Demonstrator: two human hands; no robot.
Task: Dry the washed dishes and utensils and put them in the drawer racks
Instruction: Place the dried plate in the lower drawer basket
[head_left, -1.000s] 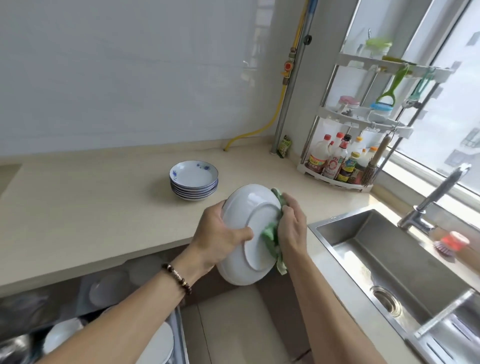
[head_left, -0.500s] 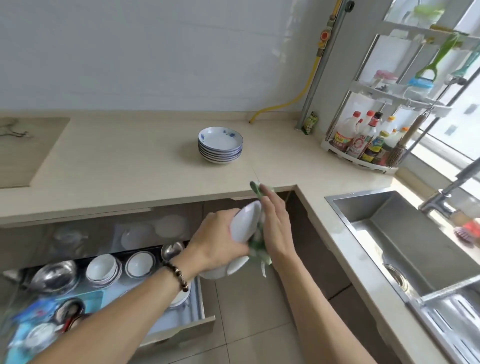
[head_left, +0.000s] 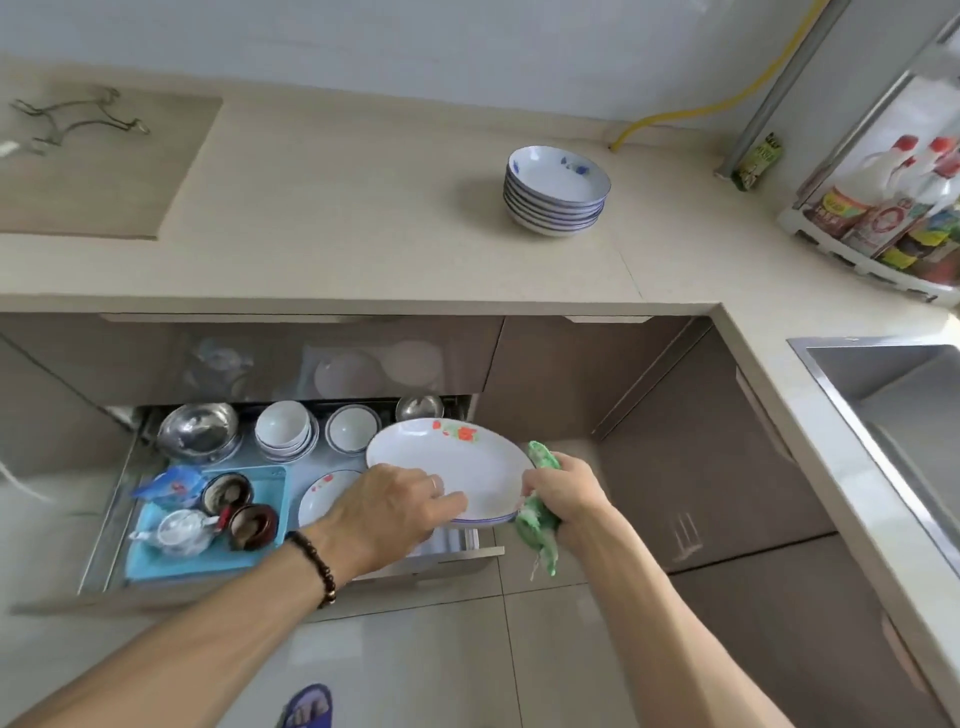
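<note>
A white plate with a red flower print (head_left: 447, 462) lies face up over the right side of the open drawer rack (head_left: 104, 530), on top of blue-rimmed plates. My left hand (head_left: 387, 512) holds its near rim, fingers over the edge. My right hand (head_left: 566, 496) grips a green cloth (head_left: 540, 525) beside the plate's right edge. A stack of blue-patterned bowls (head_left: 556, 189) sits on the beige counter (head_left: 337, 223).
The drawer holds a steel bowl (head_left: 197, 428), white bowls (head_left: 285, 428), another flowered plate (head_left: 324, 493) and a blue tray (head_left: 208, 561) with small cups. A steel sink (head_left: 893, 395) is at right, a bottle rack (head_left: 883, 218) in the back corner.
The view tilted down to the drawer. The plate went from upright against the cloth to flat and face up over the drawer's plate stack. The cloth came off the plate.
</note>
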